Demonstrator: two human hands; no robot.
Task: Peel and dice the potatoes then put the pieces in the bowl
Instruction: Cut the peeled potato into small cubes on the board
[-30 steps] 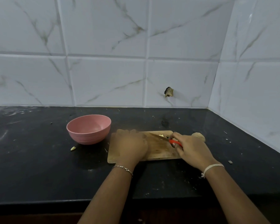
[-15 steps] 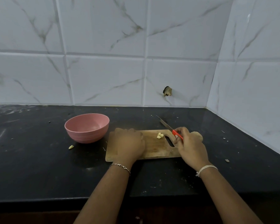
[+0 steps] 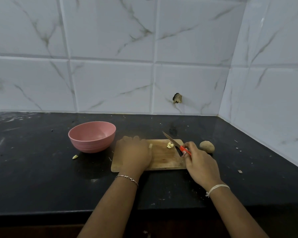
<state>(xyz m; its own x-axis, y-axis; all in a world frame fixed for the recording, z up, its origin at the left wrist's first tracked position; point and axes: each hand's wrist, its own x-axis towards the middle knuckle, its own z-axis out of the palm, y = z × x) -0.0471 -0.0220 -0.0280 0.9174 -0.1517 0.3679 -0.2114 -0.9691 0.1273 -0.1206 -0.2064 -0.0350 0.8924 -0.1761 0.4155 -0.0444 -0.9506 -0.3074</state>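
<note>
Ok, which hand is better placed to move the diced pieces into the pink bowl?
Left, probably: the left hand lies on the end of the cutting board nearest the pink bowl, while the right hand grips the knife beyond the diced pieces.

My left hand [image 3: 133,152] sits at frame centre, palm down, back toward the camera, fingers bent forward and down. What lies under them is hidden. My left forearm rises from the bottom edge. My right hand [image 3: 199,162] sits right of centre, fingers curled round the knife [image 3: 174,142] handle. My right forearm enters from the lower right.
</note>
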